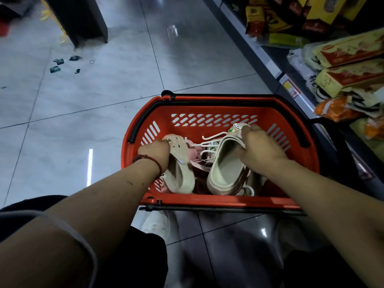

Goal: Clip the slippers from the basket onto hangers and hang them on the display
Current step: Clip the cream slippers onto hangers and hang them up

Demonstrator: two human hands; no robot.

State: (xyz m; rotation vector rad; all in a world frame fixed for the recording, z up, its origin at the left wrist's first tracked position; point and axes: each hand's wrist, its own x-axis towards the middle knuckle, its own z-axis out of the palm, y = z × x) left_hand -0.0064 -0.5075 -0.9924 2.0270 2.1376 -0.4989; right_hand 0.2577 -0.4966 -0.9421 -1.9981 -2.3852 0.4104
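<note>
A red plastic basket (216, 113) with black handles stands on the tiled floor in front of me. My left hand (154, 155) grips a cream slipper (180, 173) at the basket's left side. My right hand (259, 148) grips a second cream slipper (225, 169), sole opening facing me, with a small charm at its toe. Between the two slippers lie white plastic hangers (209, 142) and a pink slipper (192, 150), partly hidden. No display is in view.
Shelves of packaged goods (342, 59) run along the right, close to the basket. A dark shelf base (83, 19) stands at the far left, with small dark bits of litter (60, 65) on the floor nearby. My white shoe (155, 223) is under the basket's near edge.
</note>
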